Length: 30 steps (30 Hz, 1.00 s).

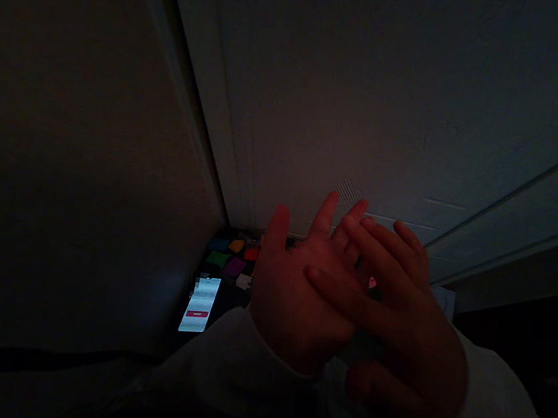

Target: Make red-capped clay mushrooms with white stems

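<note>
"Beneath the right grip [407, 337]: what?"
"Left grip [297, 290]: palm up, fingers spread, bare. Right grip: fingers loosely extended across that palm, nothing visibly held; contact uncertain."
"Nearest items?"
"Coloured pieces [234, 267], left of the left grip; lit phone [199, 306], just beside them. Step, seemingly: hand over hand. Next move presumably calls for parting both."

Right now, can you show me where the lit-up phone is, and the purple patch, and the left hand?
Lit-up phone [199, 304]: head view, on its glowing screen.
Purple patch [234, 267]: head view, on the middle of its coloured surface.
Left hand [290, 295]: head view, on the open palm.
</note>
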Tool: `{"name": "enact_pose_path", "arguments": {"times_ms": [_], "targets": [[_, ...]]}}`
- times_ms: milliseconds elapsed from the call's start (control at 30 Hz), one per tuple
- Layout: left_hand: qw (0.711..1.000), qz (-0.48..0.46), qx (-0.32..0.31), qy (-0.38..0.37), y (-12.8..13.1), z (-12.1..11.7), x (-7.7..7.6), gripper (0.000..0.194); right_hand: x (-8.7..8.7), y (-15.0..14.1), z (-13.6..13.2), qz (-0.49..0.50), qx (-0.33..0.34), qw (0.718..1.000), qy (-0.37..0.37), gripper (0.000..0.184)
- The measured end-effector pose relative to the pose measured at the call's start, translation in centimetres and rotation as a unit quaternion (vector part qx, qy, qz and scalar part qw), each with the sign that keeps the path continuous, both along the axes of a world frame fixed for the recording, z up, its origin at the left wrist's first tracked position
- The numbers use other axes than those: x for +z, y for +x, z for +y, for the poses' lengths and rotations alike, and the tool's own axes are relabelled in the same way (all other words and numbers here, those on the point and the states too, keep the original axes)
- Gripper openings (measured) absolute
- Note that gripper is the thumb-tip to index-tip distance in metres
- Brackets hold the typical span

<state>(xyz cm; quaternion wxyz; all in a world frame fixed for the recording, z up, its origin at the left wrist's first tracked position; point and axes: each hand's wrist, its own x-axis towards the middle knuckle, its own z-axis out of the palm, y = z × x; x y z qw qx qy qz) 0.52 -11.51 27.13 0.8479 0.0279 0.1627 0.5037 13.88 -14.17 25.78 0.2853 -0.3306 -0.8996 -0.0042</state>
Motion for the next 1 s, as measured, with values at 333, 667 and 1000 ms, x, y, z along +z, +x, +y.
{"name": "enact_pose_path", "arguments": {"times_ms": [333, 667, 1000], "targets": [[1.000, -0.021, -0.011, 0.011, -0.07, -0.13, -0.46, 0.060, -0.09, 0.40, 0.15, -0.010, -0.001, 1.000, -0.013, 0.069], [1.000, -0.010, 0.012, 0.011, 0.08, 0.09, -0.32, 0.059, 0.07, 0.59, -0.28, 0.002, 0.000, 1.000, 0.000, 0.069], [1.000, -0.010, 0.005, 0.011, 0.10, 0.05, -0.12, 0.058, -0.19, 0.60, 0.01, 0.001, 0.009, 1.000, 0.014, 0.064]]}}
